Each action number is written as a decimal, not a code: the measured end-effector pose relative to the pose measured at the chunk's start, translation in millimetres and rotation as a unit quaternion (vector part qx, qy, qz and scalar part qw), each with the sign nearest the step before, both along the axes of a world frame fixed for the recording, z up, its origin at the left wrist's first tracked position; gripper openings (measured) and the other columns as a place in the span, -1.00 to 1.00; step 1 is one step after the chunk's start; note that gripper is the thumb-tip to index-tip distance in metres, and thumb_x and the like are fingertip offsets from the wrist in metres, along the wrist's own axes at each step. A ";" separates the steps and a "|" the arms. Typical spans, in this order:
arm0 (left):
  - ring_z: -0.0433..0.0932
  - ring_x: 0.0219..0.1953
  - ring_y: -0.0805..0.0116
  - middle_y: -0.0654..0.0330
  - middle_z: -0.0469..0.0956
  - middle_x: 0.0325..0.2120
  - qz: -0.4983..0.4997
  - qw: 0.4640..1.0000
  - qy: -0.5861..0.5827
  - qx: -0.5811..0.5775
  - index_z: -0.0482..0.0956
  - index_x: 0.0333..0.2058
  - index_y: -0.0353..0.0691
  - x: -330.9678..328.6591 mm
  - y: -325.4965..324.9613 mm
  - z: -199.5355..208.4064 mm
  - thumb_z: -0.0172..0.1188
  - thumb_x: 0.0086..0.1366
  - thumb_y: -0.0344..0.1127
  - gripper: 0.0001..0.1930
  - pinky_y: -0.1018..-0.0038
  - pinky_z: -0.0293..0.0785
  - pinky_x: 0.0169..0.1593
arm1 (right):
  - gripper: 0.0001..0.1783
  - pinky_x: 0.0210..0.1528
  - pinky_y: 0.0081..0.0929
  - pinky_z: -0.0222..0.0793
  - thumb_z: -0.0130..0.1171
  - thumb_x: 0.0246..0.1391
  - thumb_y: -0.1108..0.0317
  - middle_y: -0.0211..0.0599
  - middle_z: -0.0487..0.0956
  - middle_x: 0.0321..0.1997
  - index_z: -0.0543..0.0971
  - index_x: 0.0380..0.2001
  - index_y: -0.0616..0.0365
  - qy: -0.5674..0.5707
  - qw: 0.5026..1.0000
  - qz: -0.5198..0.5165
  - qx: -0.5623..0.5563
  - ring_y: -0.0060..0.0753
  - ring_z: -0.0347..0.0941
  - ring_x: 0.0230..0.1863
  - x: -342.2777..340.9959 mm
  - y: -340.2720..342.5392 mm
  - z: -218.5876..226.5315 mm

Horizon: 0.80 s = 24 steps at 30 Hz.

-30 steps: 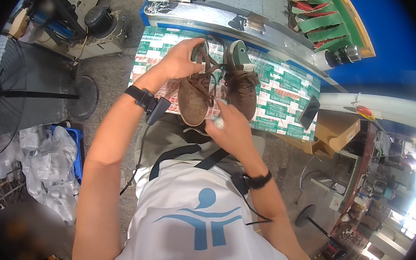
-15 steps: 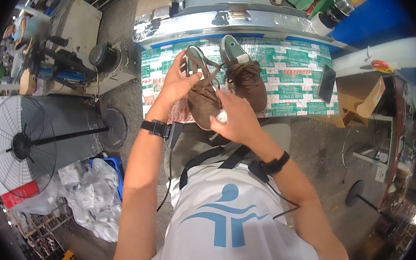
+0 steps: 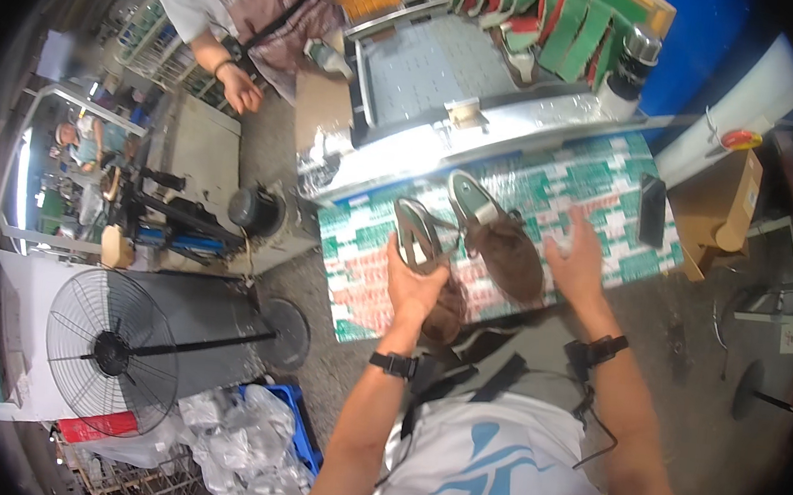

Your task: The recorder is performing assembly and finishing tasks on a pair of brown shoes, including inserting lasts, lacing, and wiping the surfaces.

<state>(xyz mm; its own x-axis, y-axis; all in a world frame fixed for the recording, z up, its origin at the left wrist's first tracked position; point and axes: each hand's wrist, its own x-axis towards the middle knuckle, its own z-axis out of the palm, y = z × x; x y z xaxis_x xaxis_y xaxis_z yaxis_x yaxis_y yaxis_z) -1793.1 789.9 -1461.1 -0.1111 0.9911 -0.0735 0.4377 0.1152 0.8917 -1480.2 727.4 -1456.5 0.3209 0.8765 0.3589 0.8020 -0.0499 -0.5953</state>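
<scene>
a brown laced shoe [image 3: 448, 307] is over the near edge of the desk [image 3: 357, 272], toe toward the person; whether its sole touches the surface is hard to tell. the left grip [image 3: 415, 289] is closed round its side near the laces. just to its right a second brown shoe [image 3: 506, 253], the same kind, sits on the desk, toe also toward the person, with its pale green inside showing at the heel. the right grip [image 3: 581, 266] is beside that shoe and apart from it, thumb and fingers spread; a pale patch between them is too blurred to make out. both wrists wear black bands.

the desk is covered in a green and white pattern, and a dark phone [image 3: 650, 211] lies at its right end. right of that is an open cardboard box [image 3: 727, 215]. beyond the far edge runs a grey machine bed [image 3: 421, 72] with a bright metal rim, and by it a flask [image 3: 631, 65] and hanging green and red strips [image 3: 566, 34]. at upper left another person [image 3: 280, 11] stands in an apron. left of the desk is a black fan [image 3: 112, 353], with clear plastic bags [image 3: 247, 442] in front of it
</scene>
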 end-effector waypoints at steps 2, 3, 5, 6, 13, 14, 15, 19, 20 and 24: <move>0.55 0.33 0.09 -0.08 0.54 0.28 0.014 0.996 -0.087 -0.024 0.23 0.51 -0.34 -9.3 -0.1 5.1 0.57 0.12 -0.34 0.01 0.28 0.49 0.38 | -0.10 0.34 0.12 0.35 0.44 0.15 0.14 0.21 0.59 0.21 0.38 0.46 0.35 0.000 0.999 -0.034 -0.034 0.33 0.48 0.25 28.1 2.2 -22.5; 0.55 0.33 0.09 -0.08 0.54 0.28 0.016 0.996 -0.083 -0.017 0.23 0.51 -0.34 -16.8 -0.2 9.5 0.57 0.12 -0.34 0.01 0.28 0.49 0.38 | -0.05 0.32 0.10 0.36 0.46 0.09 0.15 0.16 0.60 0.18 0.38 0.48 0.34 -0.028 0.998 -0.028 -0.042 0.29 0.49 0.22 39.2 -1.4 -30.7; 0.64 0.17 0.25 0.08 0.61 0.15 0.006 0.958 -0.266 -0.105 0.34 0.42 -0.28 -21.5 10.9 24.4 0.53 0.13 -0.46 -0.13 0.33 0.59 0.25 | -0.01 0.30 0.08 0.37 0.48 0.03 0.15 0.11 0.61 0.16 0.37 0.49 0.33 -0.057 0.997 -0.029 -0.046 0.25 0.50 0.19 63.3 4.8 -39.0; 0.69 0.11 0.21 0.11 0.65 0.11 0.005 0.956 -0.274 -0.105 0.37 0.37 -0.23 -21.8 16.7 39.3 0.38 0.21 -0.60 -0.26 0.27 0.67 0.22 | 0.03 0.28 0.06 0.37 0.49 -0.03 0.16 0.06 0.61 0.13 0.37 0.50 0.31 -0.091 0.995 -0.018 -0.029 0.20 0.50 0.16 72.2 8.7 -37.1; 0.72 -0.04 0.24 0.15 0.70 -0.01 0.034 0.974 -0.223 -0.006 0.49 0.31 -0.25 -49.0 193.8 126.1 0.36 0.25 -0.46 -0.38 0.26 0.70 0.04 | 0.08 0.24 0.02 0.37 0.48 -0.11 0.16 -0.05 0.60 0.03 0.37 0.52 0.27 -0.072 0.996 -0.019 -0.052 0.10 0.50 0.10 84.2 12.6 -41.6; 0.72 -0.05 0.22 0.13 0.71 -0.02 0.050 0.974 -0.220 -0.007 0.53 0.28 -0.24 -53.0 231.9 126.8 0.38 0.27 -0.43 -0.42 0.25 0.70 0.04 | 0.08 0.24 0.02 0.37 0.48 -0.11 0.16 -0.05 0.60 0.03 0.37 0.52 0.27 -0.067 0.996 -0.014 -0.061 0.09 0.49 0.10 88.5 13.5 -40.8; 0.73 -0.06 0.22 0.13 0.71 -0.03 0.057 0.971 -0.234 -0.006 0.58 0.24 -0.24 -60.3 270.4 120.9 0.40 0.28 -0.40 -0.47 0.24 0.71 0.04 | 0.07 0.23 0.02 0.37 0.48 -0.11 0.15 -0.05 0.60 0.03 0.38 0.51 0.27 -0.067 0.996 -0.014 -0.054 0.08 0.50 0.09 88.4 14.9 -37.5; 0.74 0.03 0.19 0.12 0.73 0.03 0.131 0.955 -0.253 -0.076 0.62 0.20 -0.33 -67.5 389.8 95.2 0.49 0.34 -0.30 -0.50 0.26 0.68 0.13 | 0.07 0.22 0.02 0.38 0.48 -0.11 0.15 -0.04 0.61 0.05 0.39 0.51 0.27 -0.072 0.995 -0.012 -0.066 0.09 0.52 0.08 95.6 12.6 -36.3; 0.73 0.08 0.19 0.12 0.73 0.06 0.150 0.950 -0.255 -0.096 0.61 0.23 -0.38 -78.2 415.7 78.9 0.50 0.35 -0.28 -0.46 0.29 0.65 0.17 | 0.07 0.20 0.02 0.39 0.48 -0.11 0.15 -0.04 0.61 0.04 0.39 0.51 0.27 -0.080 0.996 -0.009 -0.048 0.09 0.53 0.07 96.4 14.7 -36.3; 0.55 0.26 0.20 0.03 0.59 0.29 0.128 0.986 -0.099 -0.040 0.52 0.36 -0.43 -42.0 429.9 68.7 0.52 0.34 -0.21 -0.29 0.24 0.38 0.37 | 0.05 0.17 0.02 0.42 0.49 -0.11 0.14 -0.06 0.63 0.04 0.42 0.49 0.27 -0.079 0.995 -0.018 -0.053 0.08 0.55 0.04 102.1 8.6 -43.8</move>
<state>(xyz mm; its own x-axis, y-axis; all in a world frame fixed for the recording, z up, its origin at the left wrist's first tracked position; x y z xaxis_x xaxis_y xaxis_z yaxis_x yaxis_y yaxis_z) -1835.1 1219.8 -1392.5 -0.3318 0.9230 -0.1949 0.2032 0.2717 0.9407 -1378.0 736.0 -1500.3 0.2994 0.9009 0.3141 0.8815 -0.1352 -0.4525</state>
